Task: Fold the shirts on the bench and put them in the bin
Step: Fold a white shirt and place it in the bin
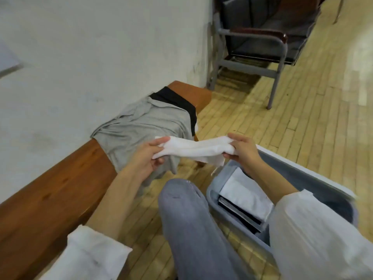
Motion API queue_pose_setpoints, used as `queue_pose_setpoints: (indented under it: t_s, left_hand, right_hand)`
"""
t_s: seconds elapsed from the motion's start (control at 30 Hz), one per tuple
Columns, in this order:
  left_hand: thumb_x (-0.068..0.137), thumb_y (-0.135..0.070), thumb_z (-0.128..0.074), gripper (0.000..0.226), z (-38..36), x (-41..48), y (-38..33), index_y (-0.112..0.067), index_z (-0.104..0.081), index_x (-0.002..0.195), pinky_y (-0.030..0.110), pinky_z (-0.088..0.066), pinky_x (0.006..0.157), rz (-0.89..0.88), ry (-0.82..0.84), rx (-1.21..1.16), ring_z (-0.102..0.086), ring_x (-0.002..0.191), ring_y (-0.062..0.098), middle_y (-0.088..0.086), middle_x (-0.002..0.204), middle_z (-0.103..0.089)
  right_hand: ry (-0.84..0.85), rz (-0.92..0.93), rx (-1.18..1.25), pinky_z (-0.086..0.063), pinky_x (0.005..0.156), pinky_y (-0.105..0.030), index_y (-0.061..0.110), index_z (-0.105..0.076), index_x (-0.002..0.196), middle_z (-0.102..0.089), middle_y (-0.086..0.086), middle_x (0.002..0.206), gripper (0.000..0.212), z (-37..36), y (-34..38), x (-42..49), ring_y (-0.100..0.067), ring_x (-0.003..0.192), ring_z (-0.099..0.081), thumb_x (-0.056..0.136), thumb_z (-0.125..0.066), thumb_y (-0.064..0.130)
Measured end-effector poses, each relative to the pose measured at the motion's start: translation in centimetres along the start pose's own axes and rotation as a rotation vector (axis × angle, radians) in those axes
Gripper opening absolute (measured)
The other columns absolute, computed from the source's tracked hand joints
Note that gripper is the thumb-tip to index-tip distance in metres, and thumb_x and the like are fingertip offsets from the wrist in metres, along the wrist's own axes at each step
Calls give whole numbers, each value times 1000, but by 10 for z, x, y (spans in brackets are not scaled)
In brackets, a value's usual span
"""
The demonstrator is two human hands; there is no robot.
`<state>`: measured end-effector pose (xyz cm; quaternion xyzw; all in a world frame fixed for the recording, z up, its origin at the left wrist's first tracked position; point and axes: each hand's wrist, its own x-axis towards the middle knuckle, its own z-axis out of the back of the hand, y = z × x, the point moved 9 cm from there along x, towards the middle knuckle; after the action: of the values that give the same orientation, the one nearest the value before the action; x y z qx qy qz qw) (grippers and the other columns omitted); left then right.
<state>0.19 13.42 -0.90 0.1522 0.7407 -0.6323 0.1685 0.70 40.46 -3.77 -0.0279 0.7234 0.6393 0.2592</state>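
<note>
Both hands hold one folded white cotton shirt point(193, 150) stretched between them in the air. The left hand point(150, 156) pinches its left end with thumb on top and fingers curled beneath, and the right hand point(244, 150) grips its right end the same way. The shirt hangs as a narrow band, above the near edge of the long brown wooden desk point(50, 188) and the far rim of the blue-grey plastic bin point(314, 178), touching neither as far as can be seen.

Two more shirts lie on the desk behind the held one. A crumpled light grey jersey shirt point(145, 126) is draped over the desk's front edge, and a black shirt point(175, 100) lies partly under it toward the far end. A sliver of white cloth shows at the black shirt's lower edge; what it is cannot be told.

The bin stands on the pale wooden plank floor point(302, 118) just right of the person's knee in grey-blue trousers point(187, 219). It holds two folded pieces: a white one point(244, 195) on top of a dark one point(240, 217). The right forearm crosses over the bin's opening and hides part of the inside.

One grey metal-framed armchair with a dark seat point(256, 37) stands well apart by the white wall point(80, 47), beyond the desk's far end
</note>
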Motion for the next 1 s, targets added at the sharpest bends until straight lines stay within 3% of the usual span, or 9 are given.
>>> queue_pose_setpoints:
  t_s: [0.17,0.3,0.4,0.5,0.67,0.73,0.83,0.9,1.0]
  left_hand:
    - [90,15,-32,41,-121,58,65,0,-59,117,15,-36,37,204,155,239,-50,48,9,15,96,-55]
    - [92,11,-39,29,-186,91,123,-6,-63,94,16,-31,35,335,233,469,-45,55,14,16,86,-58]
    - [93,2,-49,17,-221,105,167,-3,-61,81,14,-27,35,461,283,592,-40,50,11,10,68,-52]
    - [94,2,-48,21,-235,118,193,-4,-60,78,13,-28,35,530,290,696,-40,47,10,8,64,-51]
    - [95,-8,-51,11,-264,152,221,-8,-62,92,14,-33,42,529,288,806,-45,50,9,6,71,-51]
    - [93,-11,-55,16,-278,174,220,-9,-62,107,17,-37,43,422,256,785,-47,57,12,6,78,-54]
    - [92,-3,-50,20,-296,215,218,-12,-65,101,17,-39,38,206,218,760,-53,70,18,11,106,-58]
    - [91,6,-36,39,-297,236,237,-14,-68,101,24,-49,51,151,248,838,-58,93,28,13,126,-54]
    - [90,15,-34,41,-281,256,295,2,-63,116,36,-49,80,267,322,952,-53,109,37,21,135,-48]
  right_hand:
    - [-236,-71,62,-49,39,-20,-1,-50,131,-54,-18,125,38,122,-23,23,-26,79,-59,95,-40,-6]
    - [-398,-228,93,-53,48,-24,-3,-53,129,-51,-24,129,33,197,-71,33,-38,97,-59,98,-40,-2]
    - [-386,-309,71,-51,40,-21,-6,-48,130,-49,-28,132,35,234,-119,49,-28,75,-57,97,-43,1]
    - [-363,-351,34,-53,48,-19,-12,-48,124,-53,-31,126,33,250,-154,62,-24,78,-58,95,-43,2]
    - [-510,-429,93,-54,55,-29,-5,-53,124,-60,-15,88,32,273,-188,93,-26,72,-61,96,-42,6]
    - [-532,-322,43,-54,57,-26,3,-49,133,-57,-10,113,37,277,-185,107,-25,87,-59,97,-41,6]
    - [-577,-131,-108,-51,85,-30,11,-39,143,-42,-4,140,49,278,-184,125,-23,113,-51,95,-38,4]
    - [-584,-77,-201,-44,93,-30,14,-38,143,-40,-3,140,51,272,-199,137,-19,116,-47,93,-38,5]
    - [-523,-186,-284,-41,96,-33,13,-39,142,-40,-10,142,52,259,-261,157,-27,122,-45,92,-44,4]
